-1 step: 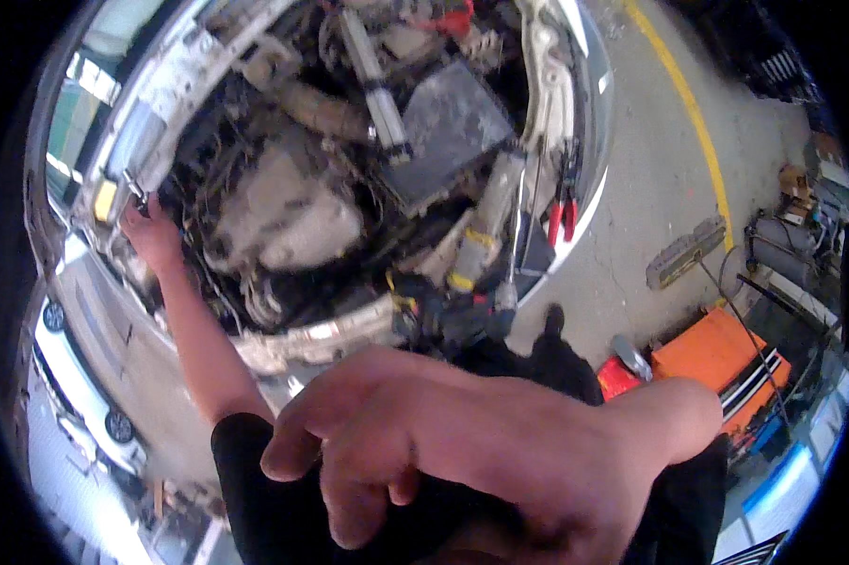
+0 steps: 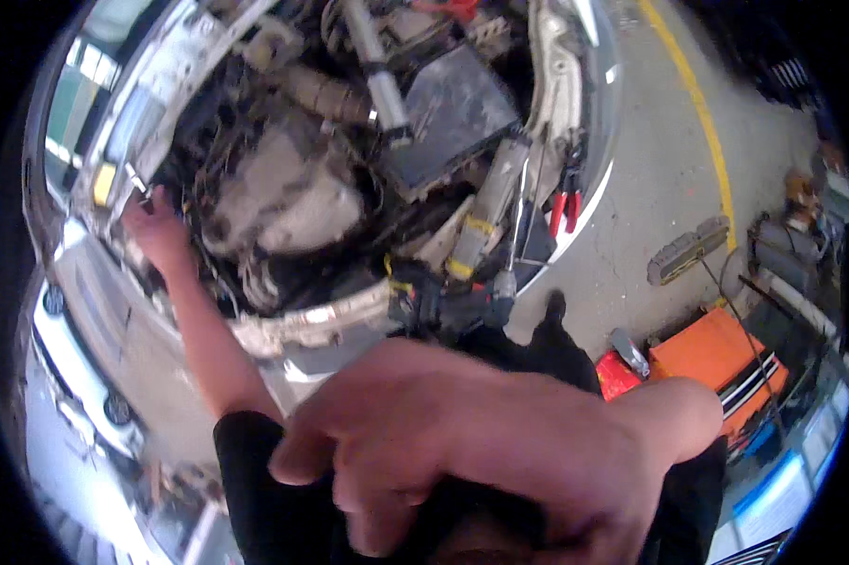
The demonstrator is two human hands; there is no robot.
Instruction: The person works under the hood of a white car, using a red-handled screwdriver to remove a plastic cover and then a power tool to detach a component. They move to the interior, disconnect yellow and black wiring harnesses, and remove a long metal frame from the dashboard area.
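At the far left edge of the engine bay, my left hand (image 2: pixel 161 231) is closed around a slim shiny metal tool (image 2: pixel 136 179). Its exact kind is too small and blurred to make out. The tool's bright end sticks up past my fingers, close to a yellow label (image 2: pixel 105 184) on the car body. My right hand (image 2: pixel 481 424) looms large and blurred in front of my body, above the bay's near edge. Its fingers hang loosely bent and apart, with nothing visible in them. A dirty engine cover (image 2: pixel 288 202) lies right of my left hand.
Red-handled pliers (image 2: pixel 566 209) and a long metal bar tool (image 2: pixel 518 217) rest on the right side of the bay. A black cordless tool (image 2: pixel 452 306) lies on the near edge. An orange case (image 2: pixel 707 353) stands on the floor at right; a light-coloured car (image 2: pixel 80 367) is at left.
My right hand's fingers have shifted slightly down and right. My left hand has moved slightly, and the tool in it now leans more to the left.
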